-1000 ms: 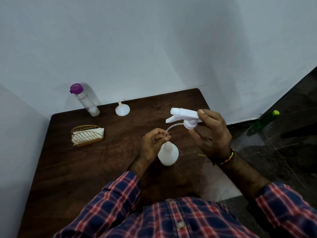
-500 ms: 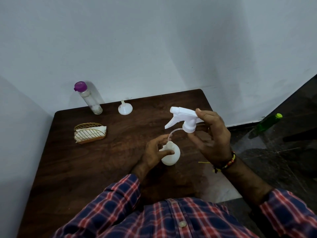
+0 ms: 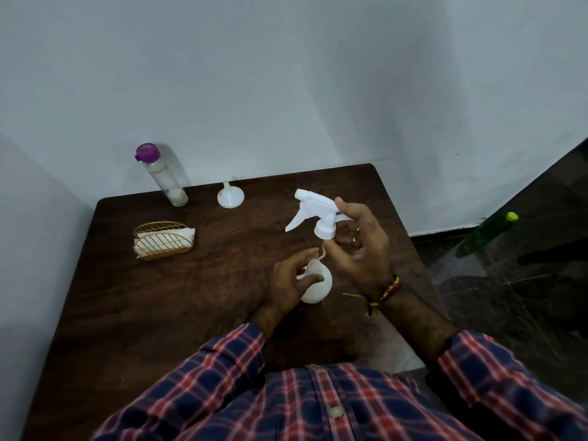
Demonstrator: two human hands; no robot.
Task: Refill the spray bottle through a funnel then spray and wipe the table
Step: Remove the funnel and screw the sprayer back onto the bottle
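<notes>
My right hand (image 3: 359,246) holds the white trigger spray head (image 3: 318,214) right of the frame's centre, pinched between thumb and fingers at its rear and collar, lifted above the white spray bottle (image 3: 318,283). The head lies roughly level with its long axis running across the frame, nozzle toward the upper left and trigger lever slanting down to the left; its thin dip tube (image 3: 322,253) hangs from the collar down toward the bottle's neck, though I cannot tell whether the tip is inside it. My right palm faces left, wrist bent, forearm entering from the lower right with a beaded bracelet (image 3: 386,291) at the wrist. My left hand (image 3: 291,281) sits just below and left of the head, fingers loosely curled around the bottle's neck and shoulder, thumb across its front, steadying it rather than clamping; the forearm rises from the lower centre in a plaid sleeve (image 3: 229,354). The bottle stands upright on the dark wooden table (image 3: 159,313), just right of the frame's middle. Toward the upper left, the small white funnel (image 3: 230,196) rests mouth-down with its spout up, beside a clear bottle with a purple cap (image 3: 162,176), and a gold wire holder of napkins (image 3: 164,241) stands further left. A green bottle (image 3: 491,230) is on the floor at the right edge.
</notes>
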